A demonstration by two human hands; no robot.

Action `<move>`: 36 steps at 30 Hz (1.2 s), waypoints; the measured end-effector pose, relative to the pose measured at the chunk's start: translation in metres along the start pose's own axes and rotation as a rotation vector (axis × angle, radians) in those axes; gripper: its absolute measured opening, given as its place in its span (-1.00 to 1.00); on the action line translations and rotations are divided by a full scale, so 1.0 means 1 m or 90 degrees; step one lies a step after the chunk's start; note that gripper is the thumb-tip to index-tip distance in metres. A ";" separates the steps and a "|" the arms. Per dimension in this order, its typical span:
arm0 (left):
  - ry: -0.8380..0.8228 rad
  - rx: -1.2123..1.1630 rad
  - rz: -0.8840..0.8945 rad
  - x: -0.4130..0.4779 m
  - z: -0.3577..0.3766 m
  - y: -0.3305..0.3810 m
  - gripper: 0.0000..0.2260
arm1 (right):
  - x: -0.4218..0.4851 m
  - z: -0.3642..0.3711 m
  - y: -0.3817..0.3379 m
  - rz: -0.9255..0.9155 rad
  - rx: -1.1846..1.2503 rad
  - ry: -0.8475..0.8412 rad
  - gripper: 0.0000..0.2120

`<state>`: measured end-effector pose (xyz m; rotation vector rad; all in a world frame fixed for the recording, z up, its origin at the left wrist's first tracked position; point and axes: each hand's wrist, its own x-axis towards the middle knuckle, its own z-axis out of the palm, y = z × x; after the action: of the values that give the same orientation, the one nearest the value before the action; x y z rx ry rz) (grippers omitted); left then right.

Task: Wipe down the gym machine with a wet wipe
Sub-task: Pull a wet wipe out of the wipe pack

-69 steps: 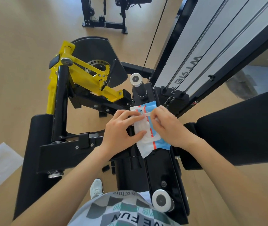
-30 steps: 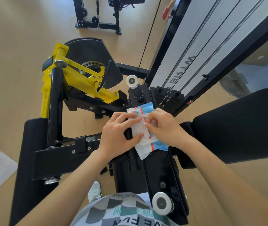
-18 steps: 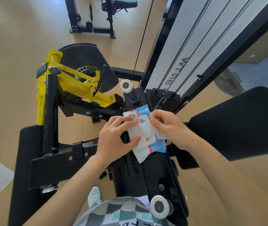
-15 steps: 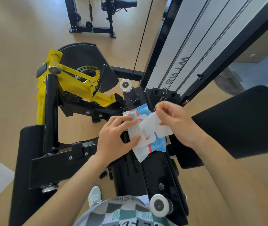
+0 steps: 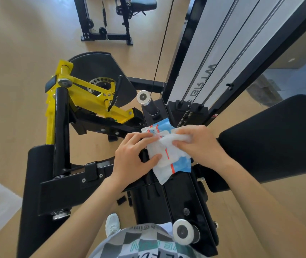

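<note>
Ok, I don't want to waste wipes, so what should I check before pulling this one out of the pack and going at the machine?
1. Left hand holds the wet wipe pack down: ok.
2. Right hand pinches the wet wipe: ok.
3. Wipe fully free of the pack: not ok, part of it lies at the opening.
4. Only one wipe coming out: cannot tell.
5. Wipe damp enough: cannot tell.
6. Black machine frame within reach under the hands: ok.
</note>
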<state>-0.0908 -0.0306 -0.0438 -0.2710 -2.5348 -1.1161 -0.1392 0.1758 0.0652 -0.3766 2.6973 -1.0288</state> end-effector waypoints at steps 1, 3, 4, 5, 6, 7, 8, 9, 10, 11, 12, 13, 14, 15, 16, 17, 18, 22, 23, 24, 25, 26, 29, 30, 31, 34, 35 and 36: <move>0.001 -0.008 -0.007 0.001 -0.001 0.002 -0.54 | 0.000 -0.007 0.000 -0.005 0.037 0.051 -0.91; 0.001 -0.034 -0.031 0.002 -0.001 0.004 -0.45 | -0.002 -0.021 -0.001 0.018 0.122 0.162 -0.92; -0.005 -0.053 -0.048 0.004 0.000 0.005 -0.37 | -0.003 -0.026 0.000 0.038 0.159 0.202 -0.91; -0.016 -0.074 -0.068 0.004 0.001 0.007 -0.28 | -0.003 -0.029 0.004 0.064 0.190 0.225 -0.89; -0.029 -0.090 -0.093 0.005 0.002 0.007 -0.20 | -0.004 -0.030 0.008 0.093 0.215 0.234 -0.88; -0.042 -0.096 -0.115 0.007 0.002 0.008 -0.15 | -0.006 -0.030 0.012 0.120 0.242 0.232 -0.88; -0.053 -0.090 -0.129 0.009 0.003 0.008 -0.14 | -0.008 -0.028 0.017 0.147 0.275 0.223 -0.88; -0.063 -0.080 -0.132 0.010 0.002 0.010 -0.16 | -0.010 -0.026 0.020 0.174 0.312 0.209 -0.88; -0.067 -0.075 -0.120 0.011 0.001 0.012 -0.22 | -0.013 -0.022 0.023 0.197 0.345 0.194 -0.87; -0.063 -0.074 -0.095 0.011 0.000 0.015 -0.29 | -0.015 -0.019 0.024 0.215 0.370 0.180 -0.87; -0.051 -0.071 -0.061 0.009 0.001 0.017 -0.39 | -0.017 -0.016 0.024 0.230 0.392 0.172 -0.86; -0.041 -0.063 -0.025 0.006 0.001 0.018 -0.48 | -0.019 -0.014 0.025 0.245 0.418 0.170 -0.86; -0.034 -0.053 0.001 0.003 0.002 0.018 -0.56 | -0.020 -0.011 0.025 0.258 0.449 0.168 -0.85; -0.031 -0.047 0.013 0.000 0.003 0.018 -0.62 | -0.021 -0.010 0.024 0.269 0.479 0.165 -0.85; -0.032 -0.041 0.017 -0.002 0.003 0.017 -0.66 | -0.022 -0.008 0.024 0.277 0.502 0.160 -0.84; -0.035 -0.033 0.021 -0.003 0.003 0.017 -0.69 | -0.023 -0.006 0.023 0.284 0.515 0.156 -0.83; -0.039 -0.020 0.029 -0.003 0.004 0.017 -0.70 | -0.024 -0.005 0.024 0.287 0.525 0.152 -0.83; -0.075 0.025 0.046 -0.004 0.002 0.025 -0.65 | -0.027 -0.001 0.024 0.269 0.562 0.130 -0.80; -0.090 0.038 0.049 -0.006 0.001 0.027 -0.64 | -0.027 -0.001 0.024 0.263 0.562 0.128 -0.79; -0.108 0.051 0.051 -0.007 0.000 0.027 -0.65 | -0.027 -0.001 0.025 0.259 0.562 0.128 -0.79; -0.126 0.056 0.046 -0.007 -0.002 0.027 -0.66 | -0.026 -0.001 0.025 0.253 0.564 0.129 -0.79; -0.144 0.052 0.035 -0.007 -0.004 0.026 -0.67 | -0.026 0.000 0.026 0.250 0.565 0.131 -0.78; -0.205 0.002 0.001 -0.007 -0.011 0.026 -0.65 | -0.026 0.001 0.026 0.246 0.565 0.138 -0.80; -0.228 -0.024 -0.011 -0.007 -0.014 0.026 -0.64 | -0.026 0.001 0.024 0.243 0.573 0.136 -0.79; -0.251 -0.059 -0.025 -0.006 -0.017 0.026 -0.64 | -0.027 0.001 0.023 0.237 0.592 0.130 -0.78; -0.287 -0.221 -0.094 0.002 -0.027 0.023 -0.71 | -0.029 -0.002 0.015 0.201 0.688 0.069 -0.74; -0.261 -0.272 -0.112 0.005 -0.030 0.021 -0.74 | -0.030 -0.003 0.013 0.185 0.704 0.037 -0.77; -0.209 -0.303 -0.122 0.006 -0.031 0.020 -0.75 | -0.030 -0.003 0.010 0.172 0.707 0.004 -0.80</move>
<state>-0.0823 -0.0403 -0.0084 -0.3622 -2.5713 -1.8875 -0.1133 0.1939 0.0641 0.1980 1.6892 -2.1313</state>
